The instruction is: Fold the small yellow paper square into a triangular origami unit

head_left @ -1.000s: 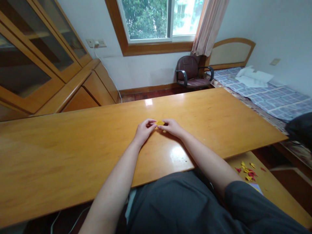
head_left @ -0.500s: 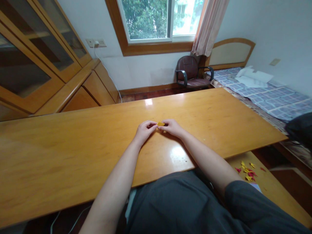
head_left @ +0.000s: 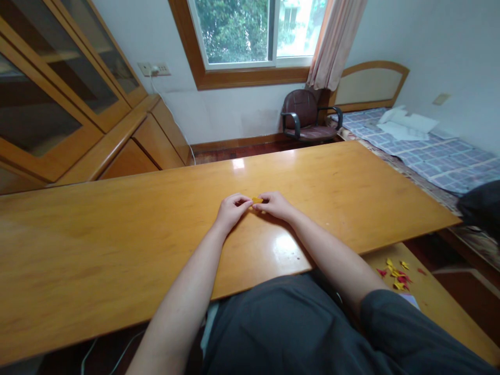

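A small piece of folded yellow paper point(head_left: 257, 200) is pinched between my two hands, just over the middle of the wooden table point(head_left: 117, 229). My left hand point(head_left: 233, 208) grips its left side between thumb and fingers. On the other side, my right hand point(head_left: 275, 204) closes thumb and fingertips on the right part of the paper. The fingers cover much of it, so its exact folded shape cannot be made out.
Several yellow and red folded paper pieces point(head_left: 399, 276) lie on a lower wooden surface point(head_left: 461, 317) at the right. Beyond the table stand a brown armchair point(head_left: 302, 114) and a bed point(head_left: 441, 151). A wooden cabinet point(head_left: 117, 130) is at the left.
The yellow paper looks flatter and shows less between the fingers. My right fingers have shifted slightly; both hands stay in nearly the same place.
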`<action>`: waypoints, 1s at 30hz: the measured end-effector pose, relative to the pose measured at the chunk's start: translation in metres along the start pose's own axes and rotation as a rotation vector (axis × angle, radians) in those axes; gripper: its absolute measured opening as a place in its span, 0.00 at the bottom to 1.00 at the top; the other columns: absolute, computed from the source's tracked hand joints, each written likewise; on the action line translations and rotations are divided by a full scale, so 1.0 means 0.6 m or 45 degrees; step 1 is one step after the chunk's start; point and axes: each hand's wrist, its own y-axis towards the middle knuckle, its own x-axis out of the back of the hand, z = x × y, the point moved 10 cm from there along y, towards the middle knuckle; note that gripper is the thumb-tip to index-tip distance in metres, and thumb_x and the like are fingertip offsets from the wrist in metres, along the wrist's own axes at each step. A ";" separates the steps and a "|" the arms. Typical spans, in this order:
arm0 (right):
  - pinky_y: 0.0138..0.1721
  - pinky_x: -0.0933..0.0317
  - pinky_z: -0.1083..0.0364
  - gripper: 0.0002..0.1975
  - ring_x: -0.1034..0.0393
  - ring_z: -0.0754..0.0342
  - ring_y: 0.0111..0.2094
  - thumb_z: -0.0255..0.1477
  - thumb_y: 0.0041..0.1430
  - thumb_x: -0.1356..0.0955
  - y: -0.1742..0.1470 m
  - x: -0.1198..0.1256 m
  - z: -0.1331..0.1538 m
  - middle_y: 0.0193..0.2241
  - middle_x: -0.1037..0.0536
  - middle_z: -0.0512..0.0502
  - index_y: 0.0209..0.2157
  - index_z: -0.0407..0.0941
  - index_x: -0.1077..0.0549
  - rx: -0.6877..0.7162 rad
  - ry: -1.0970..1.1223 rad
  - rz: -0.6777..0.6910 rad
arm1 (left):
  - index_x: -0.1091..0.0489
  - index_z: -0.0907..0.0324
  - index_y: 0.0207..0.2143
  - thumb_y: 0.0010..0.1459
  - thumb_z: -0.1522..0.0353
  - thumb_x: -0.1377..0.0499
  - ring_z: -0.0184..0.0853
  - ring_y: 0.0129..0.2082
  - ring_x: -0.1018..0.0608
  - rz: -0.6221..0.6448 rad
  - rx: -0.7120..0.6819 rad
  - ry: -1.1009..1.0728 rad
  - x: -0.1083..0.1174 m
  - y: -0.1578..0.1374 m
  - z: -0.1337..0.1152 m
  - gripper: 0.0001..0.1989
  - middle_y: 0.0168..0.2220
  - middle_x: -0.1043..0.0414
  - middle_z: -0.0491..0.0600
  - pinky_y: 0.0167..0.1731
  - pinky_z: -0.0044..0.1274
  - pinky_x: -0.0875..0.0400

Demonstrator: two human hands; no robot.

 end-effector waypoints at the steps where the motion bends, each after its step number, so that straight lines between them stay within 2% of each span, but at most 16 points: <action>1: 0.25 0.46 0.61 0.14 0.35 0.59 0.22 0.37 0.51 0.31 0.000 0.000 -0.001 0.21 0.25 0.49 0.27 0.38 0.24 -0.003 0.013 -0.003 | 0.24 0.60 0.28 0.52 0.61 0.37 0.34 0.30 0.23 -0.003 0.000 0.000 0.000 0.000 0.000 0.11 0.30 0.23 0.49 0.34 0.24 0.30; 8: 0.24 0.44 0.61 0.16 0.34 0.59 0.23 0.39 0.51 0.30 0.002 0.002 -0.009 0.23 0.24 0.48 0.30 0.38 0.23 -0.021 0.161 -0.018 | 0.24 0.59 0.30 0.53 0.59 0.38 0.35 0.31 0.23 0.086 0.013 -0.017 -0.010 0.003 0.009 0.12 0.31 0.22 0.49 0.35 0.24 0.30; 13: 0.25 0.42 0.61 0.17 0.34 0.58 0.24 0.39 0.52 0.30 0.000 0.001 -0.003 0.24 0.24 0.48 0.32 0.38 0.23 -0.016 0.176 0.003 | 0.23 0.60 0.30 0.54 0.59 0.38 0.34 0.31 0.23 0.070 0.029 0.001 -0.007 0.003 0.016 0.13 0.30 0.22 0.49 0.33 0.24 0.31; 20: 0.24 0.43 0.61 0.20 0.35 0.59 0.24 0.42 0.52 0.31 0.002 -0.001 -0.004 0.24 0.24 0.48 0.34 0.38 0.23 0.004 0.234 0.031 | 0.23 0.61 0.32 0.53 0.57 0.38 0.34 0.31 0.22 0.098 0.090 -0.114 -0.015 0.003 0.033 0.15 0.31 0.21 0.50 0.33 0.23 0.31; 30: 0.25 0.44 0.61 0.18 0.36 0.59 0.23 0.42 0.51 0.30 0.002 0.013 -0.007 0.24 0.25 0.50 0.32 0.39 0.25 0.003 0.259 -0.080 | 0.23 0.60 0.33 0.51 0.56 0.36 0.34 0.30 0.21 0.083 0.195 -0.261 -0.015 0.001 0.042 0.17 0.31 0.21 0.51 0.34 0.24 0.28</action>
